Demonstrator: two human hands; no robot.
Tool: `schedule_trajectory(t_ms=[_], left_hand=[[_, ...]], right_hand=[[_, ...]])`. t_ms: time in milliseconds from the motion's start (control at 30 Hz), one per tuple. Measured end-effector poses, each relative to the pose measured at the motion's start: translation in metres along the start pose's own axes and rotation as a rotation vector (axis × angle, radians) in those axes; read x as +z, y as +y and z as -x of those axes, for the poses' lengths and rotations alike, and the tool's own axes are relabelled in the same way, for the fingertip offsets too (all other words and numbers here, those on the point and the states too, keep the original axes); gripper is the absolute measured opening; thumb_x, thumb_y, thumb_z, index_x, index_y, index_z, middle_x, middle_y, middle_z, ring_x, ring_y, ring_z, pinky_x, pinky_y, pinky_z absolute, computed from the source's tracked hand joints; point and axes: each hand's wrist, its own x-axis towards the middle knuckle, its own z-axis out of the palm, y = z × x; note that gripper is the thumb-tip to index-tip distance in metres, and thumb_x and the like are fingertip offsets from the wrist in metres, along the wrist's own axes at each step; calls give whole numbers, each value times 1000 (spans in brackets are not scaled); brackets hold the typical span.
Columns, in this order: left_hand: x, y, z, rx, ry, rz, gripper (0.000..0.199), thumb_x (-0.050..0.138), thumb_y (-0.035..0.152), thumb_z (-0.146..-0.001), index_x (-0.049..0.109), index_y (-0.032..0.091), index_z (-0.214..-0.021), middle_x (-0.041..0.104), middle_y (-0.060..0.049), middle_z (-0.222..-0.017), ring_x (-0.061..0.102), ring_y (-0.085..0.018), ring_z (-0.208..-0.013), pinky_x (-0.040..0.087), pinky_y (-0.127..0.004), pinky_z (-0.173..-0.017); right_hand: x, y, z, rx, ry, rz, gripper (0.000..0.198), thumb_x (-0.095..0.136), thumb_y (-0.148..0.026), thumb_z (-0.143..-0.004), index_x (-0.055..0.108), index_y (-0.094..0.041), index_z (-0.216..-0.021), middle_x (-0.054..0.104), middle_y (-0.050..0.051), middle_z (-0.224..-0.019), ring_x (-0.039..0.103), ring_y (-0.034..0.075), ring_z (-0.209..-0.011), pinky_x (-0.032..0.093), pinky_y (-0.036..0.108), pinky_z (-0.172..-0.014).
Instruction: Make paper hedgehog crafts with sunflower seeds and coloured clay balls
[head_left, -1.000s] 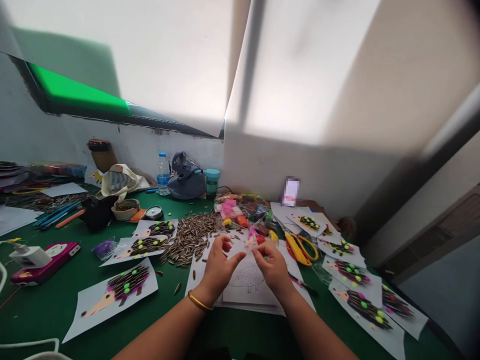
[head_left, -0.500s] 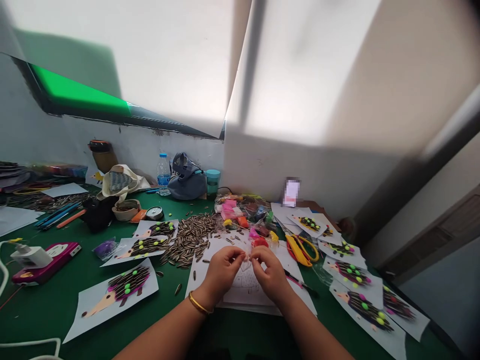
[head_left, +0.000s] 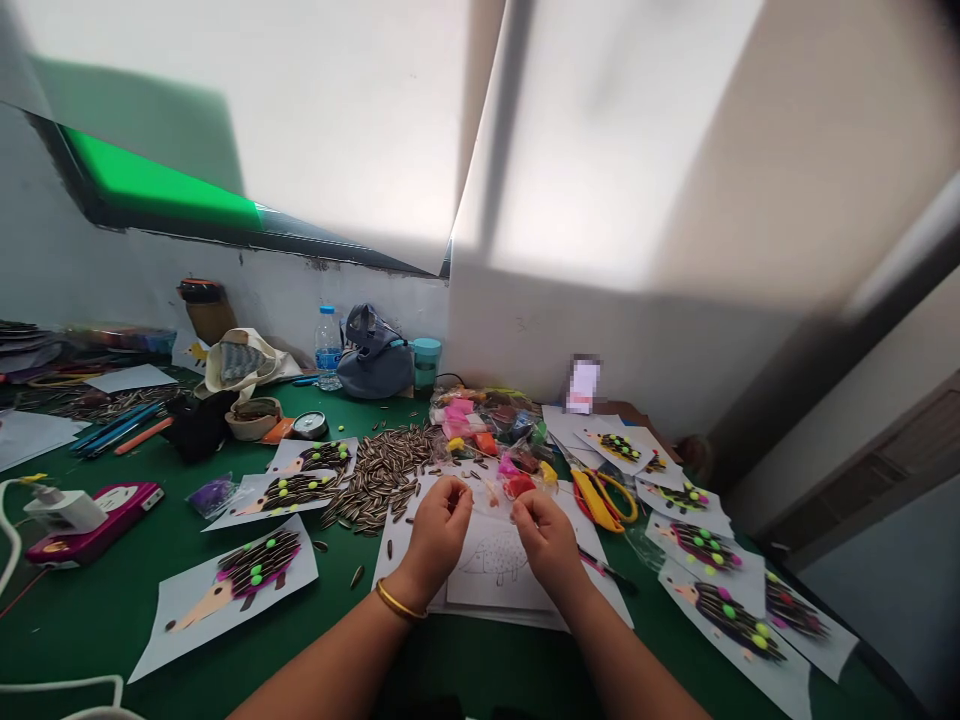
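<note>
My left hand is closed in a pinch above the left side of a white sheet. Whatever its fingertips hold, if anything, is too small to make out. My right hand has its fingers curled together over the right side of the sheet, their contents hidden. Between the hands a pencil-drawn hedgehog shows on the paper. A small clear wrapper with something pale pink lies just beyond the fingertips. Left of my left hand is a pile of striped sunflower seeds.
Bags of coloured clay lie behind the sheet. Yellow-handled scissors are to the right. Finished hedgehog pictures lie on both sides, one at front left. A magenta power strip sits far left; a water bottle stands by the wall.
My hands have drawn apart from each other, the left moving left and the right slightly right. The clear wrapper that was between my fingers now lies beyond them, and the drawn hedgehog is uncovered.
</note>
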Motion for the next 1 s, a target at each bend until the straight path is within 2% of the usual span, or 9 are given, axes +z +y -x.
schedule_trajectory(t_ms=[100, 200, 300, 433, 633, 733, 800, 867, 1000], left_hand=[[3, -2, 2, 2, -65, 73, 12, 49, 28, -91, 57, 20, -94, 61, -2, -84, 59, -16, -75, 47, -28, -68], [4, 2, 7, 87, -116, 24, 18, 50, 26, -91, 60, 22, -105, 64, -5, -99, 61, -18, -90, 49, -31, -78], [4, 6, 10, 176, -158, -52, 13, 52, 24, -91, 63, 22, -97, 64, -4, -96, 59, -18, -91, 48, -32, -82], [6, 6, 11, 157, -168, -140, 7, 56, 26, -88, 59, 20, -83, 58, -2, -83, 55, -16, -77, 46, -29, -70], [7, 5, 10, 111, -152, -170, 19, 57, 25, -85, 63, 21, -103, 57, 1, -78, 53, -15, -70, 44, -28, -67], [4, 5, 7, 147, -148, -140, 12, 57, 26, -86, 67, 21, -88, 60, -2, -81, 55, -17, -78, 45, -30, -72], [3, 4, 4, 87, -79, -45, 14, 57, 28, -86, 65, 20, -79, 61, -3, -81, 56, -17, -80, 45, -30, -73], [3, 1, 0, -63, -4, 116, 16, 58, 33, -84, 62, 18, -78, 60, -2, -79, 55, -16, -75, 46, -29, -70], [6, 2, -2, -375, -54, 478, 24, 60, 43, -81, 55, 19, -83, 55, 2, -76, 55, -12, -71, 48, -24, -66]], right_hand=[[2, 3, 1, 53, -21, 2, 20, 49, -35, -91, 55, -21, -79, 55, 1, -74, 52, 16, -67, 42, 28, -63], [4, 3, 3, 40, -31, 67, 13, 56, -31, -87, 57, -21, -94, 60, 2, -83, 55, 16, -72, 45, 28, -66], [5, 2, 4, -4, -74, 162, 18, 59, -28, -85, 59, -22, -101, 62, 3, -88, 57, 17, -75, 46, 29, -69], [6, 2, 3, -35, -73, 214, 15, 52, -25, -89, 62, -22, -99, 65, 5, -93, 59, 19, -80, 47, 31, -73], [8, -7, 6, -71, -71, 177, 16, 50, -29, -93, 66, -23, -92, 66, 5, -86, 59, 20, -80, 45, 32, -72], [7, -9, 6, -49, -59, 137, 17, 53, -32, -91, 65, -23, -86, 64, 5, -82, 57, 20, -76, 43, 32, -70], [5, -6, 4, 36, 11, 50, 20, 53, -36, -91, 63, -22, -82, 61, 4, -79, 54, 20, -73, 43, 31, -67], [3, -1, 1, 166, 84, -82, 23, 54, -42, -89, 60, -21, -81, 57, 3, -74, 52, 19, -69, 42, 30, -63], [1, 4, -2, 330, 38, -287, 25, 58, -46, -87, 60, -21, -83, 54, 1, -74, 49, 18, -66, 43, 28, -60]])
